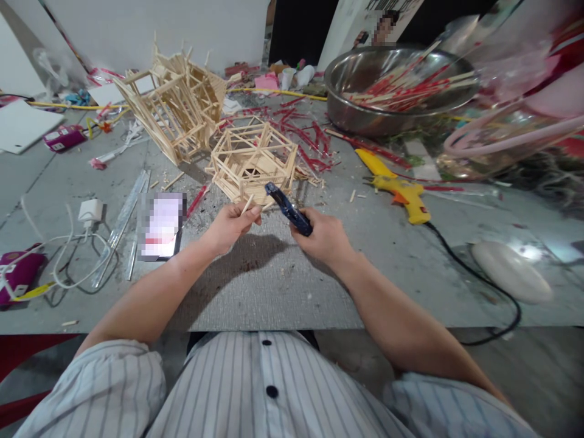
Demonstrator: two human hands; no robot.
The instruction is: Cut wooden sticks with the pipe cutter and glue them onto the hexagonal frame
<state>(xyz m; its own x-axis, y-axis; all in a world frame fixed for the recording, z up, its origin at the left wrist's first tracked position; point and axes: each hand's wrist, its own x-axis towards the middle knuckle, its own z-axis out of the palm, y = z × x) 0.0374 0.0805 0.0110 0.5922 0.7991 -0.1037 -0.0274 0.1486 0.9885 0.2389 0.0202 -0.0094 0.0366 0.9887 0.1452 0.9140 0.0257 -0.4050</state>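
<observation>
My left hand (230, 226) is closed in a pinch on a short wooden stick (247, 204) just above the grey mat (269, 286). My right hand (322, 234) grips dark blue cutting pliers (288, 208), whose tip points up-left toward the stick. Right behind both hands sits a hexagonal frame built of wooden sticks (252, 159). A taller stick structure (176, 103) leans farther back on the left.
A yellow glue gun (396, 187) with a black cord lies to the right. A steel bowl (360, 115) holds red and pale sticks. A phone (162, 225), a clear ruler (123, 222), a white charger (90, 211) with cable, and red scraps lie around the table.
</observation>
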